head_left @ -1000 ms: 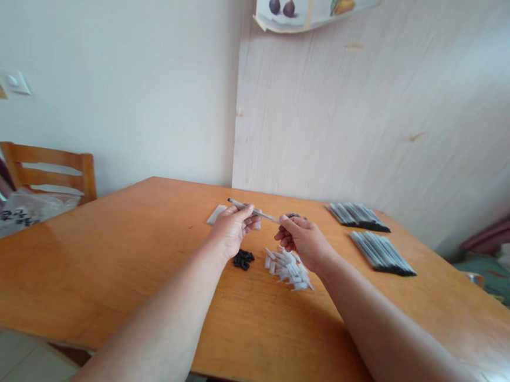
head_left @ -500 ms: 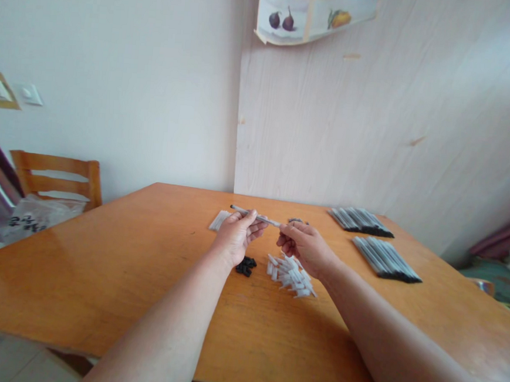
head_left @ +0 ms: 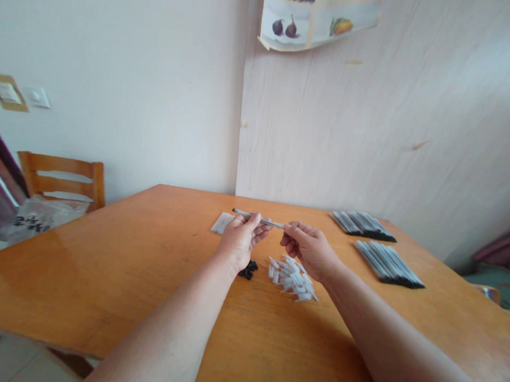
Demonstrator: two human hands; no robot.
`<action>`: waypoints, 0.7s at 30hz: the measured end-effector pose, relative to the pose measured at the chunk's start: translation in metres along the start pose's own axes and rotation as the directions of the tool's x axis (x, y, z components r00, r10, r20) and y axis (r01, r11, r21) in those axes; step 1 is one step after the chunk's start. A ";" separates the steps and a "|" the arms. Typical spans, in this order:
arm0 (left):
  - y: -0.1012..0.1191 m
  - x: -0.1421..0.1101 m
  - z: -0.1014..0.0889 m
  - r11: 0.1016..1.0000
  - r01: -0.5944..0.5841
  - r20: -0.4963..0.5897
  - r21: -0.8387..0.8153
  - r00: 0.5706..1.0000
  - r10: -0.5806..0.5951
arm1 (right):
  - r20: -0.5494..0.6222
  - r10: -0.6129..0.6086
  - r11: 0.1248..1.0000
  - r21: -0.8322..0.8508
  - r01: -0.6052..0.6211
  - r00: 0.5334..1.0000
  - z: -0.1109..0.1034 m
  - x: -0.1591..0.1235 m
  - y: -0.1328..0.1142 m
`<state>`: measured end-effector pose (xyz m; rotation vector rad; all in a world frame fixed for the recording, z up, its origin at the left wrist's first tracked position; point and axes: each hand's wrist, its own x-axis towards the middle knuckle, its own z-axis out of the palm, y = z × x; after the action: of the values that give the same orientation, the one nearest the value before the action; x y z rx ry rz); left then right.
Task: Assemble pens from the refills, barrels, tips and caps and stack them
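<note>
A slim pale pen (head_left: 272, 222) with a black end pointing left is held level above the table. My left hand (head_left: 241, 240) grips its barrel between thumb and fingers. At the other end, the fingertips of my right hand (head_left: 307, 246) are pinched around the pen's tip; they hide whether a small part is there too. Below my left wrist lies a little heap of black caps (head_left: 247, 270), partly covered by the hand. Under my right hand is a loose pile of small white plastic pieces (head_left: 293, 279). Thin white tubes (head_left: 222, 223) lie behind my left hand.
Two rows of pale pens with black ends, a far one (head_left: 360, 224) and a nearer one (head_left: 388, 264), lie on the right of the wooden table (head_left: 142, 276). A wooden chair (head_left: 63, 185) and a clear plastic bag (head_left: 41, 215) are at the left.
The view has shifted slightly, so everything sits a little lower and further right. Both hands keep their hold on the pen, with little visible change.
</note>
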<state>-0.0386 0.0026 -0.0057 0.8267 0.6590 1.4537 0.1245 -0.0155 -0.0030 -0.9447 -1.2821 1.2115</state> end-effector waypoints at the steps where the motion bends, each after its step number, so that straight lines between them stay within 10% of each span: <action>1: 0.000 0.000 0.000 1.000 -0.001 -0.003 -0.004 1.000 0.001 | -0.001 -0.003 1.000 0.000 0.003 1.000 0.000 0.000 0.000; 21: 0.002 -0.003 0.004 0.999 -0.046 -0.019 0.023 0.999 0.046 | 0.025 0.029 0.999 0.043 -0.031 0.999 0.002 0.001 0.005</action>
<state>-0.0366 -0.0012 -0.0017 0.8508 0.6762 1.5003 0.1215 -0.0141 -0.0079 -0.9232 -1.2602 1.2728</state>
